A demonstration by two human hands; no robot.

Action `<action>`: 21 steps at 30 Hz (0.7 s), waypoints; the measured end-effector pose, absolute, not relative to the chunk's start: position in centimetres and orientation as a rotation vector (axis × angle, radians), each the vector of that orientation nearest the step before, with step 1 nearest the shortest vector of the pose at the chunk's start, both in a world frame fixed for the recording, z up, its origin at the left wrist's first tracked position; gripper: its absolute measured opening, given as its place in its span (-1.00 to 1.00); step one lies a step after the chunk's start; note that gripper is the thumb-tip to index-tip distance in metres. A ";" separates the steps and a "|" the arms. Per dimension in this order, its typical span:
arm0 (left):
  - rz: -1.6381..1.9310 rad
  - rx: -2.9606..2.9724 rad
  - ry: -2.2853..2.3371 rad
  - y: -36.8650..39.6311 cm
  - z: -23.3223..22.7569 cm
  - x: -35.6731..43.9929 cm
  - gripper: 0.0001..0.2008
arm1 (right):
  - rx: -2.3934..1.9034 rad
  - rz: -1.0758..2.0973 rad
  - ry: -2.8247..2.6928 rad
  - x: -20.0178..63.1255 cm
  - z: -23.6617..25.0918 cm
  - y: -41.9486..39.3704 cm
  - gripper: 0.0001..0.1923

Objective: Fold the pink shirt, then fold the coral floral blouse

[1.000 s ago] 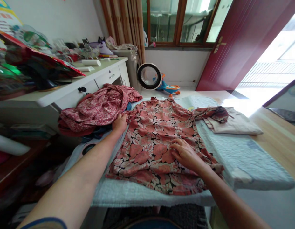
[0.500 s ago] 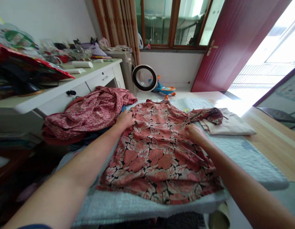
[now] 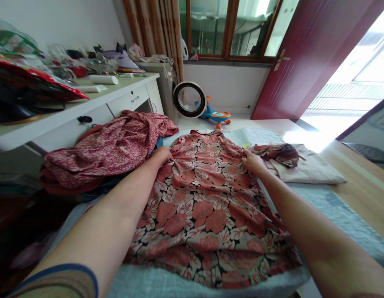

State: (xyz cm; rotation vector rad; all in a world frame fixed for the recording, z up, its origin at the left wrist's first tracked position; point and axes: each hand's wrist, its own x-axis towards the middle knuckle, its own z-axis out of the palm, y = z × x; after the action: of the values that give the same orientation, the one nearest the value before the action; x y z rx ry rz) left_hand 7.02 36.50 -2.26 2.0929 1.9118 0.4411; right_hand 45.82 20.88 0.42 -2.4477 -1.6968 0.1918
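A floral shirt in coral, beige and black lies spread on a pale blue quilted cloth, its collar at the far end. My left hand grips the shirt's left edge below the shoulder, fingers closed on the fabric. Across from it, my right hand pinches the other side near the sleeve seam. The right sleeve stretches out beyond that hand, its bunched end lying over a folded cream garment. Ripples run across the fabric between my hands.
To the left, a heap of red patterned clothes sits beside a white desk crowded with items. Behind stand a washing machine with its round door open, a blue and orange ride-on toy and a red door.
My right hand has shifted its hold slightly farther up the shirt's side, toward the shoulder. The shirt's sides look pulled outward, and its hem appears nearer to me.
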 end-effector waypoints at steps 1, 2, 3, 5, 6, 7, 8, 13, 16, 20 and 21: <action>0.418 2.068 1.949 36.6 -2.2 7.0 -0.63 | -2.400 0.189 -1.734 46.0 0.2 21.3 -0.52; 0.353 2.028 2.021 36.5 -2.1 7.0 -0.62 | -2.363 0.186 -1.764 46.2 0.0 21.6 -0.54; 0.296 1.995 2.096 36.5 -1.9 7.0 -0.62 | -2.343 0.181 -1.782 46.4 -0.2 21.8 -0.57; 0.230 1.987 2.212 36.2 -1.3 7.1 -0.66 | -2.339 0.175 -1.792 46.6 -0.6 22.1 -0.60; 0.204 2.000 2.255 36.0 -1.0 7.1 -0.67 | -2.340 0.174 -1.792 46.7 -0.7 22.2 -0.62; 0.186 2.024 2.284 35.8 -0.7 7.2 -0.67 | -2.338 0.173 -1.792 46.8 -0.8 22.3 -0.62; 0.177 2.053 2.298 35.6 -0.5 7.3 -0.66 | -2.333 0.173 -1.795 46.8 -0.8 22.3 -0.62; 0.186 2.257 2.307 34.1 -0.5 7.8 -0.56 | -2.297 0.154 -1.795 46.7 -1.2 22.2 -0.57; 0.126 2.431 2.198 32.7 -1.0 8.0 -0.51 | -2.352 0.050 -1.738 46.6 -1.6 21.6 -0.46; 0.085 2.662 2.037 29.9 -0.7 8.0 -0.41 | -2.453 -0.042 -1.753 46.2 -1.4 20.0 -0.30; 0.089 2.696 2.004 29.0 -0.5 7.9 -0.43 | -2.456 -0.059 -1.760 46.0 -1.1 19.6 -0.29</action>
State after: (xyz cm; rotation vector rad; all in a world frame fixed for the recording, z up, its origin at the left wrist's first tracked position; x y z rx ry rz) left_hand 7.86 28.97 -0.45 2.6959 2.0040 0.0892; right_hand 45.97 19.61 -1.14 -2.4562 -1.7605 -0.0594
